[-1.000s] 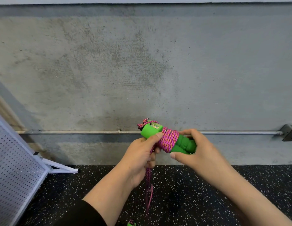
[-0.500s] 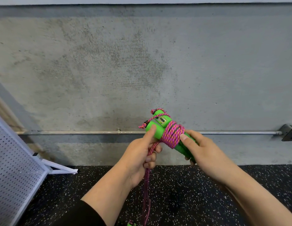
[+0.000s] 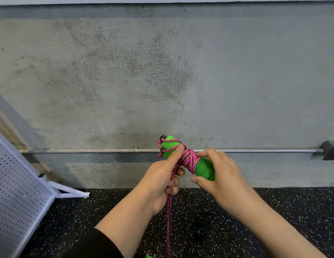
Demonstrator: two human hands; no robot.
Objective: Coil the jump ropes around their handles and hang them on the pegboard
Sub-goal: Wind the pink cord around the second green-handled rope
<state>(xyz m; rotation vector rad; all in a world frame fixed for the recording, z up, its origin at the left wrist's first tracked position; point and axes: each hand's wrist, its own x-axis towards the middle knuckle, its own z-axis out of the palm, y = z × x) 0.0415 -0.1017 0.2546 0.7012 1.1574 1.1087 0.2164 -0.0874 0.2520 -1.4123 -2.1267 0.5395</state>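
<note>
Handles (image 3: pixel 203 167) tilted flatter, second handle perhaps hidden

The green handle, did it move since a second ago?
Yes. The green handle tipped: its top end now pokes above the metal pipe on the wall, higher than before.

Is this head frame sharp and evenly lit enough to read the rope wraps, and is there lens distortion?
Head view: light is soft and even, no glare; the pink rope wraps on the green handle read sharply; both the left hand and right hand are crisp; wide-angle bending bows the conduit pipe slightly.
</note>
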